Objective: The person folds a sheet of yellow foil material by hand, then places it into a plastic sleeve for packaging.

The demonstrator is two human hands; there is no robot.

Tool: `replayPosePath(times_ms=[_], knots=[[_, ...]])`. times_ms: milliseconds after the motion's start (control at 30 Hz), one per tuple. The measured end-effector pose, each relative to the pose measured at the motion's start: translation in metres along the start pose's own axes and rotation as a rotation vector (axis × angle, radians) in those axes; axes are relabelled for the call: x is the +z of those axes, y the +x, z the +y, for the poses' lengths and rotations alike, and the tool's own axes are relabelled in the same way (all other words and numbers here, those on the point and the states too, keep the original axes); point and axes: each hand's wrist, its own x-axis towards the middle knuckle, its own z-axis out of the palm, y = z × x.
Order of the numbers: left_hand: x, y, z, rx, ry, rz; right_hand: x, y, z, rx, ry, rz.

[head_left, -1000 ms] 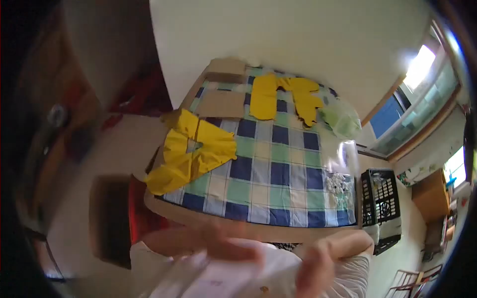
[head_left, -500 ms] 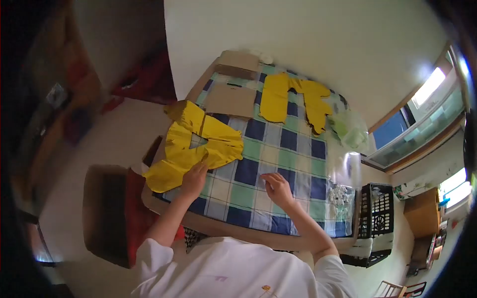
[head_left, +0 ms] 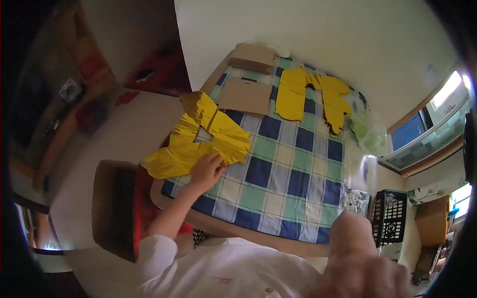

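A flat, deflated yellow foil balloon (head_left: 181, 149), shaped like a letter A with a small triangular hole, lies on the left side of the checked bed cover. My left hand (head_left: 206, 171) is at its lower edge, fingers curled and closed on the foil. Close to the camera at the lower right, my right hand (head_left: 362, 280) is raised and blurred, so its fingers cannot be made out. Farther back on the bed lies a second flat yellow foil balloon (head_left: 291, 97), with rounded lobes on its right part.
A cardboard sheet (head_left: 244, 97) and a cardboard box (head_left: 252, 57) sit at the bed's far left. Clear plastic bags (head_left: 367, 131) lie along the right edge. A black crate (head_left: 390, 216) stands right of the bed, and an open brown box (head_left: 114, 208) stands left.
My right hand has risen from above the bed cover towards the camera, at the lower right. My left hand has shifted slightly right along the balloon's lower edge. The view has turned a little.
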Motion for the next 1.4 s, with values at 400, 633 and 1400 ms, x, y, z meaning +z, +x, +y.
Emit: replayPosePath(times_ms=[400,633,1400], knots=[[0.033,0.053,0.033,0.044,0.132,-0.141,0.042,-0.043,-0.056,-0.555,0.274,0.389],[0.019,0.055,0.053,-0.002,0.188,-0.254,0.022,-0.056,-0.096,-0.327,0.397,0.095],[0.061,0.044,0.012,0.056,-0.009,0.096,0.024,-0.045,-0.042,-0.249,0.390,-0.050]])
